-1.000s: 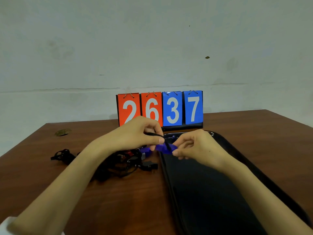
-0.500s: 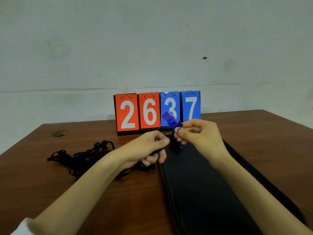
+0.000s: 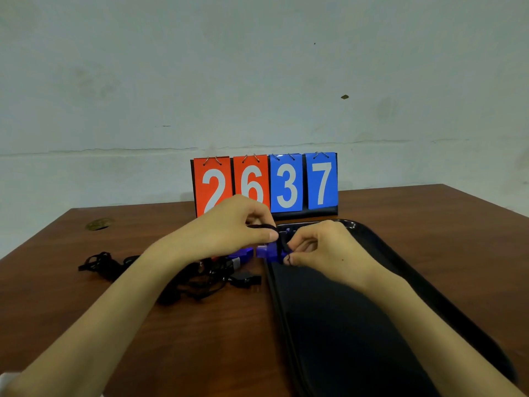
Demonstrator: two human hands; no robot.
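Both hands meet above the far left corner of a black tray (image 3: 429,285). My right hand (image 3: 329,247) pinches a blue whistle (image 3: 267,252), which lies level and points left. A black cord (image 3: 282,239) crosses the whistle's body. My left hand (image 3: 232,227) pinches a loop of that cord just above the whistle. A second blue whistle (image 3: 242,253) lies on the table under my left hand, partly hidden.
A tangle of black cords (image 3: 114,266) with a black whistle (image 3: 246,279) lies on the brown table (image 3: 200,339) left of the tray. A flip scoreboard (image 3: 264,184) reading 2637 stands at the back against the wall.
Half a second ago my right hand held the blue whistle tilted up in front of the scoreboard. It has come down to the tray's corner, and my left hand has risen with the cord.
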